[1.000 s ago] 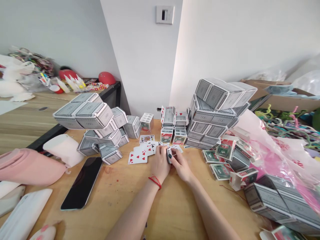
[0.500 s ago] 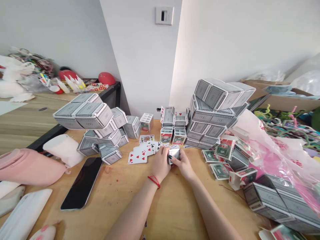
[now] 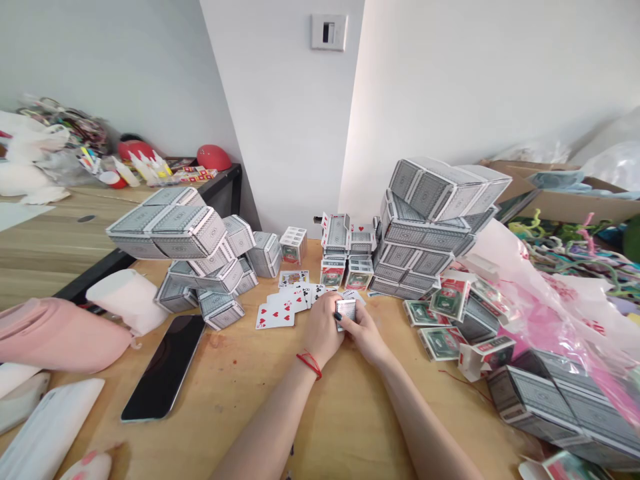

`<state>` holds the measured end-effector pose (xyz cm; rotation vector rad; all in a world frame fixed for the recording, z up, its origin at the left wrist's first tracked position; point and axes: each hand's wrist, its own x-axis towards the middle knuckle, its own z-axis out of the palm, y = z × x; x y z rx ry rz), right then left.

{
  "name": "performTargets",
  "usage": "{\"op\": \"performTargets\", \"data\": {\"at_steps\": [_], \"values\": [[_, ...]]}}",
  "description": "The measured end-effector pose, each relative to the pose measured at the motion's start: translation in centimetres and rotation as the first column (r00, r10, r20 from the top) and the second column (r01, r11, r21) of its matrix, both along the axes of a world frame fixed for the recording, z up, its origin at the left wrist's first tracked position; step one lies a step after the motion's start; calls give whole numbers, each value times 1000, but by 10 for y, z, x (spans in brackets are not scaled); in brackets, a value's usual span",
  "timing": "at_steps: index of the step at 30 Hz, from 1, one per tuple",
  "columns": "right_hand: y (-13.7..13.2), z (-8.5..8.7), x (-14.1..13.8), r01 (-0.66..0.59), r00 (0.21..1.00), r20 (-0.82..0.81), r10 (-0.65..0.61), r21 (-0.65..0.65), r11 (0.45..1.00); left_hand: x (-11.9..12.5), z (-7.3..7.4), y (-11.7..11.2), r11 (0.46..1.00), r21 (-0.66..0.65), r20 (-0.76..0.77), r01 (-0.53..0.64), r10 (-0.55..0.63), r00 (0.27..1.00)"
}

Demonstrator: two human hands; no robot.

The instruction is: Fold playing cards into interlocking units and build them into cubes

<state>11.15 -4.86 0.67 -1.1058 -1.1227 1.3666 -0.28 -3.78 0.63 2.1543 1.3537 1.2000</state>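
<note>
A small deck of playing cards is held upright between my two hands over the middle of the table, its patterned grey back showing. My left hand wraps around the deck's left side, a red string bracelet on the wrist. From the right, my right hand closes on the deck, and a dark-painted thumbnail rests on the deck's face. Several face-up playing cards lie spread just beyond and left of my hands, a five of hearts nearest me. The fingers behind the deck are hidden.
Grey stacks of wrapped card packs rise on the left and the right. Opened card boxes lie at right beside a pink plastic bag. A black phone lies at left near a pink pouch.
The deck has turned more upright and squared between my hands, its back now facing me more fully. My right fingers have drawn in lower around it. The surrounding things have not moved.
</note>
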Motion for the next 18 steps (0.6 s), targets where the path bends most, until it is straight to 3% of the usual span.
{"op": "performTargets", "data": {"at_steps": [6,12,15,18], "values": [[-2,-2,-3,13,989,-149,-22,-63,998,1,3,-1,998,13,86,67,-68,994],[2,-2,1,174,958,-222,-180,-46,984,-3,15,-7,974,17,173,225,-224,959],[6,-5,5,258,935,-241,-259,-36,965,-6,15,-7,986,11,303,165,-160,939],[8,-5,8,337,926,-181,-330,9,942,-7,14,-4,981,-167,483,93,-1,876]]}}
